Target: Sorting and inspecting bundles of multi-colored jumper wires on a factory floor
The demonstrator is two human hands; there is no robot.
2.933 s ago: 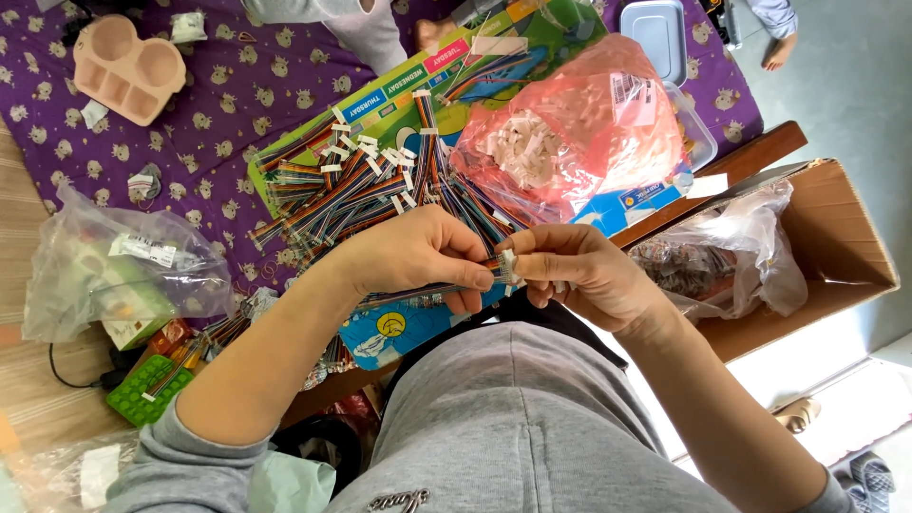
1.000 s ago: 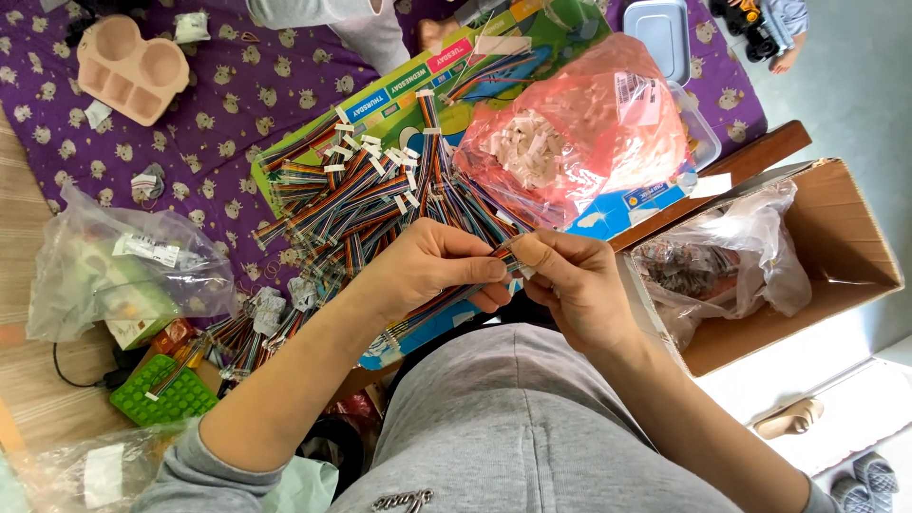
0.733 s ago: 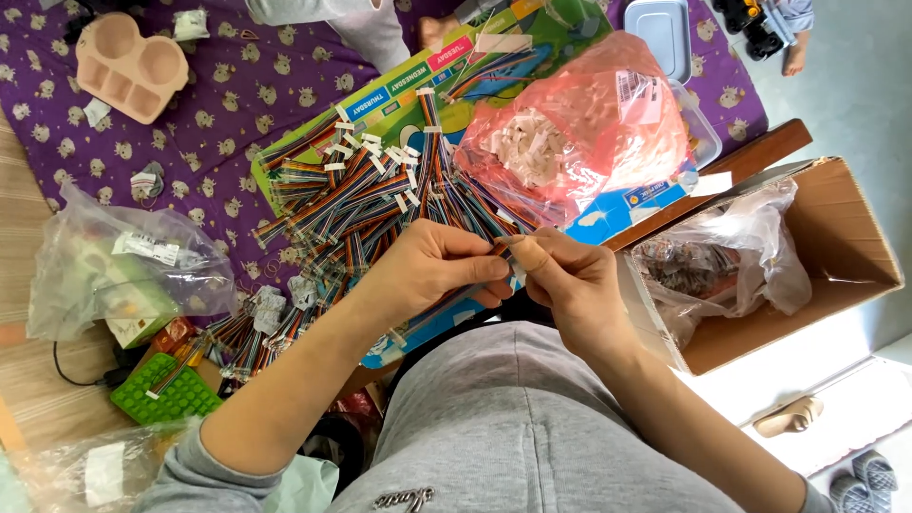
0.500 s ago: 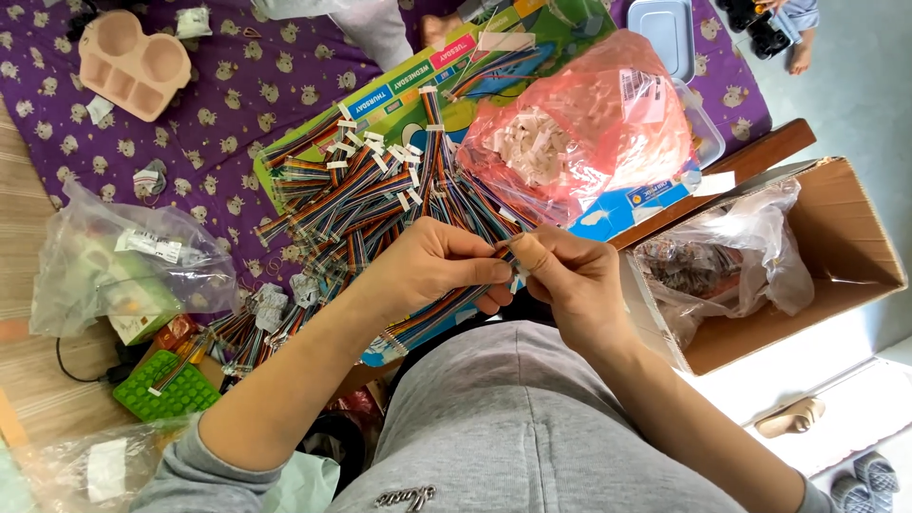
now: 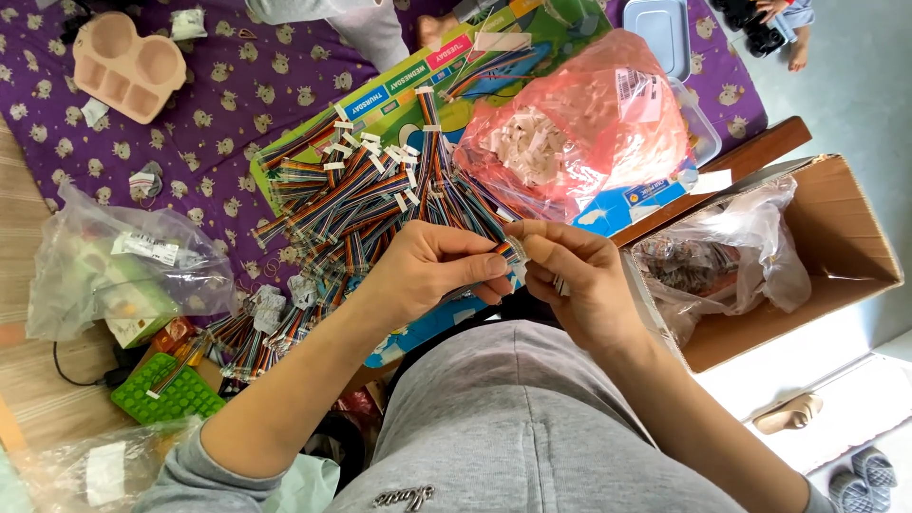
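Both hands up over the lap; left hand (image 5: 427,271) and right hand (image 5: 579,280) pinch the same small multicoloured ribbon cable (image 5: 510,250) between fingertips, thumbs closed on it, its connector end sitting right where the two hands meet.

Beyond the hands, a fanned pile of ribbon cables (image 5: 370,195) with white tags lies on a green printed board (image 5: 399,95); a second, smaller heap of cables (image 5: 252,328) sits near the left forearm.

Containers: pink plastic bag (image 5: 579,123) full of small white parts, lying on the board and touching the cable pile; open cardboard box (image 5: 836,247) to the right, holding a clear plastic bag (image 5: 731,252) with dark mixed bits, contents too blurred to tell; clear bag (image 5: 114,271) on the left with boxed items inside; pale blue tray (image 5: 665,28) at top, contents not visible; peach moulded tray (image 5: 128,62) on the purple patterned cloth (image 5: 218,104); green gridded block (image 5: 171,394) low left.
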